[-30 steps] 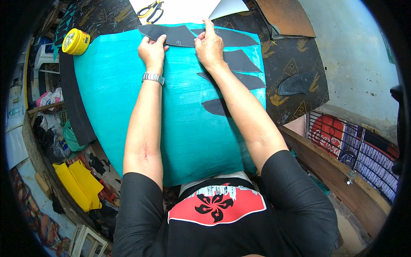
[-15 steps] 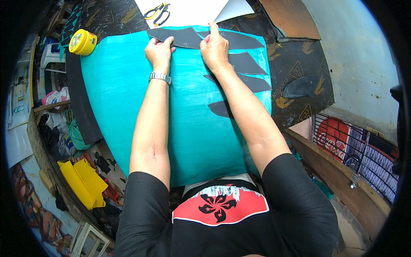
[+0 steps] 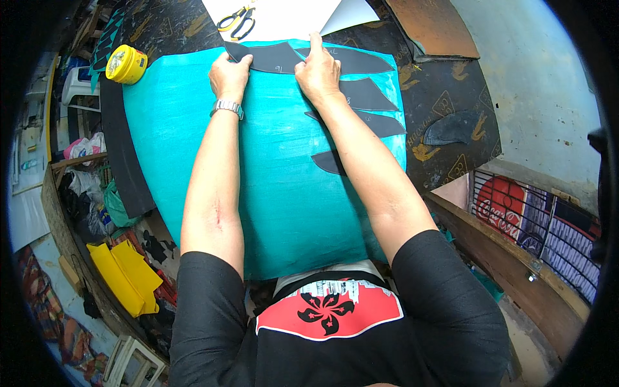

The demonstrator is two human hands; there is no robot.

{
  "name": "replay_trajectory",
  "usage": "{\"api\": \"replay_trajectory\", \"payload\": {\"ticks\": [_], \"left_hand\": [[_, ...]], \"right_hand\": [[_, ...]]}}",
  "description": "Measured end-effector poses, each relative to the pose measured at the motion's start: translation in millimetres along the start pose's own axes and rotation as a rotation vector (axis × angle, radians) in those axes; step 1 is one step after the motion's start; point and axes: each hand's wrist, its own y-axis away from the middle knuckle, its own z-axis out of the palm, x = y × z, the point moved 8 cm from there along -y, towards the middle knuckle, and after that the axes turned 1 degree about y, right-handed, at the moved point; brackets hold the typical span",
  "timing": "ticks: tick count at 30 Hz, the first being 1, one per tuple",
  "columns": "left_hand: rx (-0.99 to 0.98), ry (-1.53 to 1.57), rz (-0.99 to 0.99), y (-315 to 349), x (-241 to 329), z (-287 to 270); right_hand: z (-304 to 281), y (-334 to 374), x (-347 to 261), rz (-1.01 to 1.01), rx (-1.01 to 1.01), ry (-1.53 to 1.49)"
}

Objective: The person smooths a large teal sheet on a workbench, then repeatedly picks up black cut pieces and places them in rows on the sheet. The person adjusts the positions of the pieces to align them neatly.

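- The long, dark grey, leaf-shaped flat cut-out (image 3: 271, 58) lies at the far edge of the turquoise painted sheet (image 3: 271, 168), beside the white paper (image 3: 284, 16)
- The left hand (image 3: 229, 76) pinches the cut-out's left tip, fingers closed on it
- The right hand (image 3: 317, 69) presses flat on its middle, fingers spread, gripping nothing
- It looks thin, light and floppy; best held at both ends so it stays flat
- 3 similar dark pieces (image 3: 367, 97) lie to the right

Black fin-shaped cutouts: I count six, one (image 3: 267, 58) under my left hand (image 3: 229, 74)
Yellow tape rolls: one (image 3: 126, 64), left of that hand
Scissors: one pair (image 3: 236, 19), beyond it
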Motion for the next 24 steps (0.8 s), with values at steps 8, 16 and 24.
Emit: {"api": "replay_trajectory", "payload": {"ticks": [8,16,24], "left_hand": [[0.066,-0.244,0.000,-8,-4,-19],[0.378,-0.352,0.484,6,32,-42],[-0.228,-0.555,0.802,73,45,68]], "right_hand": [[1,4,-6,-0.059,-0.007,0.013],[-8,1,2,-0.004,-0.002,-0.076],[-21,4,8,-0.123,0.101,-0.248]]}}
